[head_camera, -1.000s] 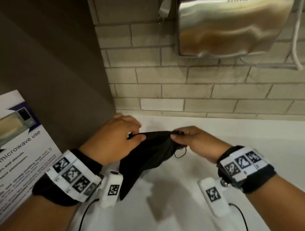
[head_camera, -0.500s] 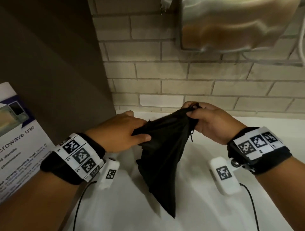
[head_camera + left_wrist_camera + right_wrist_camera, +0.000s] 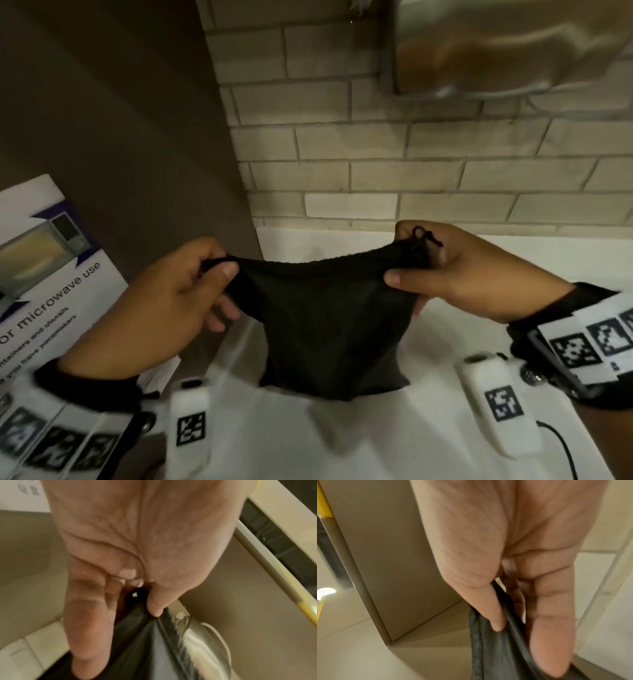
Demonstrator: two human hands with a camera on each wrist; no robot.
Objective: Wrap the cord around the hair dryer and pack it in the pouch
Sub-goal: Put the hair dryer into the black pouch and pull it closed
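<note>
While mouth gets stretched wide for dryer, left hand (image 3: 164, 301) grip pinches one rim corner of limp black fabric drawstring pouch (image 3: 329, 322), right hand (image 3: 459, 274) grip pinches other, above white desk (image 3: 376, 445).

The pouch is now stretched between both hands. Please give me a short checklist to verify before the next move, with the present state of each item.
1. Left hand pinches one end of the pouch rim: ok.
2. Right hand pinches the other end, beside the drawstring knot: ok.
3. Pouch is off the white counter and hangs free: ok.
4. Pouch mouth is open wide enough: cannot tell; the rim looks stretched flat.
5. Hair dryer with wrapped cord is within reach: cannot tell; it is in no view.
6. A hand is free to pick up the dryer: not ok; both hold the pouch.
</note>
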